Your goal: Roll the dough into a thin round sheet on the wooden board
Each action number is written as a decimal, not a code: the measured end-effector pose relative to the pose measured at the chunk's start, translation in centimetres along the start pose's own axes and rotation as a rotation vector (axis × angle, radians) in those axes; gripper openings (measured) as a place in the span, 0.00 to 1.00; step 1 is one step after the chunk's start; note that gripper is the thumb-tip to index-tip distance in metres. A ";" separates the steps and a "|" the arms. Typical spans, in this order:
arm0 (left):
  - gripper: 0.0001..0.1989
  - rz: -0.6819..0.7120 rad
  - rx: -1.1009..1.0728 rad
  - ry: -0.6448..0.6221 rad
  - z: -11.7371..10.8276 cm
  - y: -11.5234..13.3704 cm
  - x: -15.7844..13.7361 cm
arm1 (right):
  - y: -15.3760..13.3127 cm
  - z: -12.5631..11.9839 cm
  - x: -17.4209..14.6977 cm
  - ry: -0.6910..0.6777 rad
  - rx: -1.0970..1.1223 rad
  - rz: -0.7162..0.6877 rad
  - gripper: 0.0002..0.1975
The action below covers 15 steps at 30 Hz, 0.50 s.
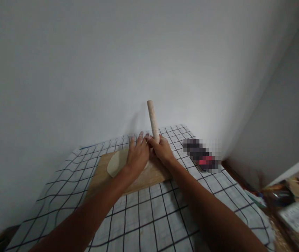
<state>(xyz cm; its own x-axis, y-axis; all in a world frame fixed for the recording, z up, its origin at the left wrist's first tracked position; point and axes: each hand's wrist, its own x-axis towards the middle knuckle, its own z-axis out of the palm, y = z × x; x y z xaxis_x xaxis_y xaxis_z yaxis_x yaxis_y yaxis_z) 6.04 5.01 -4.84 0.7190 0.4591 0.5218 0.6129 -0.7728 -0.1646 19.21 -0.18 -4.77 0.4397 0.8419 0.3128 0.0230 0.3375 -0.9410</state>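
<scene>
A flat, roundish sheet of pale dough [116, 163] lies on a wooden board [139, 184], partly covered by my left hand [138, 154]. That hand is palm down with its fingers stretched out and spread, reaching over the dough's far right side. My right hand [162, 149] is closed round the lower end of a wooden rolling pin [152, 119]. The pin stands nearly upright, tilted a little to the left, above the board's far right part. My two hands are close together, and their fingertips seem to meet near the pin's base.
A white tablecloth with black checks [149, 217] covers the table. Right of the board lies a dark and red object [203, 156], blurred out by large pixels. A pale wall [112, 70] rises behind the table. Boxes and clutter [296, 210] stand at the lower right.
</scene>
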 end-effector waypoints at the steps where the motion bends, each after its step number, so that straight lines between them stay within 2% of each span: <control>1: 0.24 0.006 0.022 -0.006 -0.1 0.3 0.1 | 0.1 0.0 0.0 0.014 0.003 -0.008 0.18; 7: 0.22 -0.094 -0.138 -0.105 1.2 -1.1 0.2 | 0.5 -0.4 0.2 0.100 0.119 0.060 0.19; 12: 0.22 0.026 -0.058 -0.034 0.3 1.2 0.0 | 0.4 -0.4 0.3 0.080 0.141 0.037 0.19; 15: 0.22 -0.064 -0.164 -0.087 0.4 1.0 0.4 | 0.2 -0.5 0.2 0.117 0.104 0.036 0.20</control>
<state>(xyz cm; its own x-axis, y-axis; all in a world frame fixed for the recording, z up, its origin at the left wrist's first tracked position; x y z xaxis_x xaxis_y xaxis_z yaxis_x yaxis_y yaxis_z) 7.07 4.54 -5.15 0.7102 0.5404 0.4513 0.6019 -0.7985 0.0090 19.78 -0.18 -4.95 0.5403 0.8014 0.2565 -0.0847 0.3550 -0.9310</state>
